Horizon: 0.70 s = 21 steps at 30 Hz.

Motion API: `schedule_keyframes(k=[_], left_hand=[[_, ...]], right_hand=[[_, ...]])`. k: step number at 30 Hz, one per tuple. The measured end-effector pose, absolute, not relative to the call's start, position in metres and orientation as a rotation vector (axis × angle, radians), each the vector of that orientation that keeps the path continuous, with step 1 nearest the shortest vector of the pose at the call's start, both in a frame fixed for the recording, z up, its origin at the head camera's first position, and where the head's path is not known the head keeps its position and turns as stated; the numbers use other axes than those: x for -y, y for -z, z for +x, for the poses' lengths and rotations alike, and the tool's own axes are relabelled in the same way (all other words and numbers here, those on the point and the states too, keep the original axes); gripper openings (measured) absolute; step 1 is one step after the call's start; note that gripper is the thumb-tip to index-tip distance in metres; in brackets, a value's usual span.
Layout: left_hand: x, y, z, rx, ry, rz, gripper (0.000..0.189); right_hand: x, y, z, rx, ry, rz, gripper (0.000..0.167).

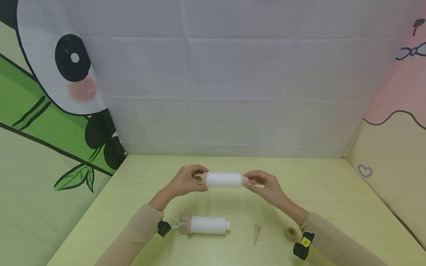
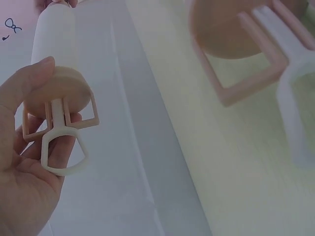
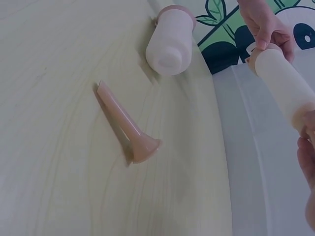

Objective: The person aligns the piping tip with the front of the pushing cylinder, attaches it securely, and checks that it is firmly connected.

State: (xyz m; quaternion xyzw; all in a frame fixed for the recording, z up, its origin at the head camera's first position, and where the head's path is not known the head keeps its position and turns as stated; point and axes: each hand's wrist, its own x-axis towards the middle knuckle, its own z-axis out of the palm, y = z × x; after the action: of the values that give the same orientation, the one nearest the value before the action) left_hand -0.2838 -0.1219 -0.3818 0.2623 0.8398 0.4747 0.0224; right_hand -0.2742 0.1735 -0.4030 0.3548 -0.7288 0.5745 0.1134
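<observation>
Both hands hold a pastry syringe with a white barrel (image 1: 223, 180) level above the table. My left hand (image 1: 186, 181) grips its beige collar (image 2: 59, 88), thumb on one side and fingers beneath. From that collar stick out beige finger loops and a white plunger ring (image 2: 64, 172). My right hand (image 1: 266, 184) pinches the beige fitting (image 1: 245, 180) at the opposite end; a thin part beyond it is mostly hidden by the fingers. Below, a second syringe (image 1: 209, 225) of the same kind lies on the table, its right end showing a bare white neck.
A beige flared nozzle (image 1: 256, 234) lies on the pale table (image 1: 233, 255) right of the second syringe. Close to the right wrist camera (image 1: 302, 246) is a beige ring-shaped cap (image 1: 291, 233). A white cloth wall (image 1: 233, 92) rises behind, with printed panels at both sides.
</observation>
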Motion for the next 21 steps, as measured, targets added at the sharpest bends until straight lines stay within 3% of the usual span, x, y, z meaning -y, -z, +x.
schedule_keyframes(k=[21], left_hand=[[0.1202, 0.3788, -0.2823, -2.572, -1.502, 0.752, 0.051]], right_hand=[[-0.174, 0.4039, -0.2769, 2.047, -1.608, 1.12, 0.027]])
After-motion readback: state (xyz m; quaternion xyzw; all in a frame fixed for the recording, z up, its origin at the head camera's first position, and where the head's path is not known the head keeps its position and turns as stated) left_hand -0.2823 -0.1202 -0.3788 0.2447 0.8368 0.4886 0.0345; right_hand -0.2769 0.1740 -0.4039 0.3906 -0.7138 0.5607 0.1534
